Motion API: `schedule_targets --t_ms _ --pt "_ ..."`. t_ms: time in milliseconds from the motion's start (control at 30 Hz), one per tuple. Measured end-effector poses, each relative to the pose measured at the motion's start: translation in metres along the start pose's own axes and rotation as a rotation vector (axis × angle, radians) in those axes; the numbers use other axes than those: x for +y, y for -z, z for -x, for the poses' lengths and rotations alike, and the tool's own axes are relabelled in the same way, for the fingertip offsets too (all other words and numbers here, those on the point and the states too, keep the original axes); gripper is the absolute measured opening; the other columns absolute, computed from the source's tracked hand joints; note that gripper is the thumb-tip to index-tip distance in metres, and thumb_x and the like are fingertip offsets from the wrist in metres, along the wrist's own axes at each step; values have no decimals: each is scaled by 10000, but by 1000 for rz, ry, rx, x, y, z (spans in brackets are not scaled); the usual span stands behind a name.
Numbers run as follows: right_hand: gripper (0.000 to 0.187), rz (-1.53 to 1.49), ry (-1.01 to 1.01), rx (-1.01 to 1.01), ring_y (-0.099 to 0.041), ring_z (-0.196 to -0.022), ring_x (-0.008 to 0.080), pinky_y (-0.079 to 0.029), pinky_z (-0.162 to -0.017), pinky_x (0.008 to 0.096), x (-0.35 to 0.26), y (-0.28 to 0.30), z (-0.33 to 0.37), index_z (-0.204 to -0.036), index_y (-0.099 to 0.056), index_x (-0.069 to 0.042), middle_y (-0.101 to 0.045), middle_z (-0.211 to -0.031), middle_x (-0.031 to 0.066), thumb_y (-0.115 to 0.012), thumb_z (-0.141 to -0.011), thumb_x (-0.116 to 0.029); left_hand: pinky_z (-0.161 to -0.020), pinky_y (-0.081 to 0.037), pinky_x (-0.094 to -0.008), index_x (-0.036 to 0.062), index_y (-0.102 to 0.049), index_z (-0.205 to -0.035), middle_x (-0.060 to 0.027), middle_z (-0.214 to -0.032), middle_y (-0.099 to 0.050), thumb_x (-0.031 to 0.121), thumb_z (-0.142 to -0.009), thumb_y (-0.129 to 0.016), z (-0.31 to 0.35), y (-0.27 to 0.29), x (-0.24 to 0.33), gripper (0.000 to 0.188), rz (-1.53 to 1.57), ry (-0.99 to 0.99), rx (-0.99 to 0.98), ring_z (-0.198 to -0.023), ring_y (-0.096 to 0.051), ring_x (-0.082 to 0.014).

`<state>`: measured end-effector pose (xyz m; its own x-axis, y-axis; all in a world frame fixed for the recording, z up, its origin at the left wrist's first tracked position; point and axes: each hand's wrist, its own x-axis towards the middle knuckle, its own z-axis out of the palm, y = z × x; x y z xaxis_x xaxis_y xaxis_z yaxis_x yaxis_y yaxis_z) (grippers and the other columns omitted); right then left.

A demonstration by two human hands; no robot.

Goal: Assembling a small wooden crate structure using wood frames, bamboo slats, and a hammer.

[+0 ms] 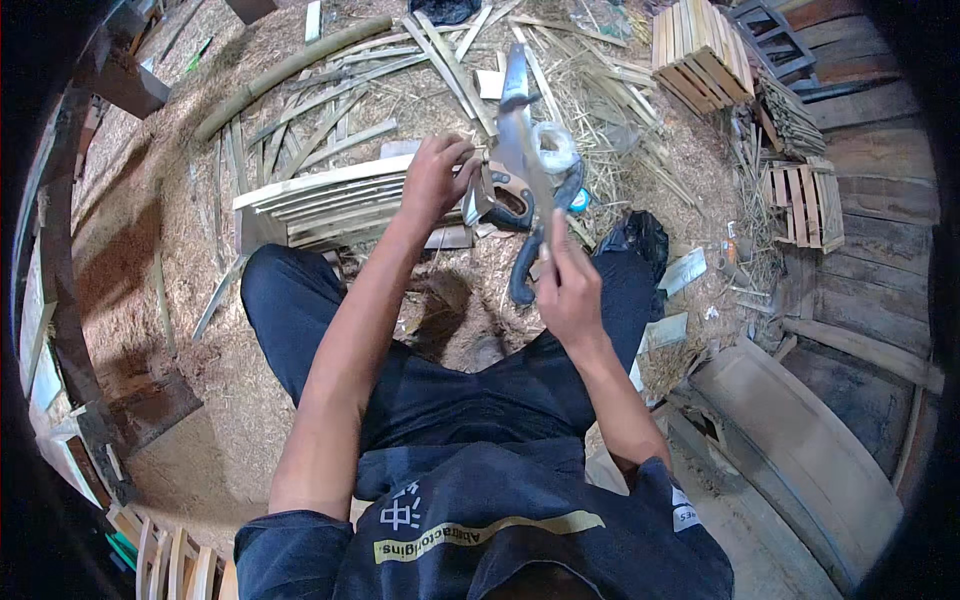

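My right hand point(570, 285) is closed round the handle of a hammer point(518, 103), whose blurred shaft points away from me with the dark head at its far end. The hammer passes over a handsaw point(511, 140) lying on the ground. At the right end of a slatted wooden crate point(335, 190), my left hand point(437, 175) has its fingers pinched together; what they hold is too small to make out. The crate lies in front of my left knee. A dark curved tool grip point(523, 270) shows beside my right hand, partly hidden.
Beyond the saw lie loose wooden strips point(440, 65) and a long bamboo pole point(290, 75). A clear roll point(553, 148) sits right of the saw. A black plastic bag point(636, 240) lies by my right knee. Finished slatted crates point(700, 55) stand at the far right by a plank wall point(870, 210).
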<state>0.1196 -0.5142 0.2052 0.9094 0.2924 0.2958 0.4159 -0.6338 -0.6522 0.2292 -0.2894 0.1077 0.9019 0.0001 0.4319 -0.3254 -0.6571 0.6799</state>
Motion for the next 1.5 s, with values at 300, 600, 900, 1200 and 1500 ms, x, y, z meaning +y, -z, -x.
schedule_targets --t_ms 300,600,900,1200,1500 --pt "577 19 -128 -64 -650 -839 398 -510 -727 409 -4 0 18 -1445 -420 50 -636 -920 248 -543 -881 64 -836 -498 -399 30 -719 -953 -129 -982 -672 115 -803 -748 1 3 4 175 -24 2 -29 -942 -616 -325" --pt "601 -5 -147 -74 -647 -797 366 -513 -723 412 2 -6 9 -1475 -397 6 -634 -901 223 -544 -894 45 -821 -498 -407 43 -721 -976 -124 -963 -667 126 -824 -737 3 2 1 174 -57 -10 -34 -912 -602 -319" --pt "593 90 -107 -181 -630 -758 348 -501 -677 413 0 1 3 -1466 -405 22 -621 -865 232 -540 -890 52 -779 -486 -399 34 -725 -958 -125 -897 -648 137 -824 -750 -1 2 6 171 -61 14 -1 -854 -600 -318" --pt "600 23 -19 -92 -617 -688 345 -501 -669 414 3 -11 13 -1474 -410 -6 -606 -835 209 -556 -896 59 -768 -490 -407 37 -727 -963 -141 -885 -636 149 -820 -754 4 -1 5 184 -53 3 15 -850 -597 -324" --pt "560 -10 -99 -14 -621 -717 350 -494 -667 405 -4 -8 5 -1456 -421 23 -604 -835 219 -548 -911 34 -772 -476 -398 37 -721 -978 -138 -887 -623 146 -824 -743 1 1 5 191 -62 -3 12 -857 -575 -315"
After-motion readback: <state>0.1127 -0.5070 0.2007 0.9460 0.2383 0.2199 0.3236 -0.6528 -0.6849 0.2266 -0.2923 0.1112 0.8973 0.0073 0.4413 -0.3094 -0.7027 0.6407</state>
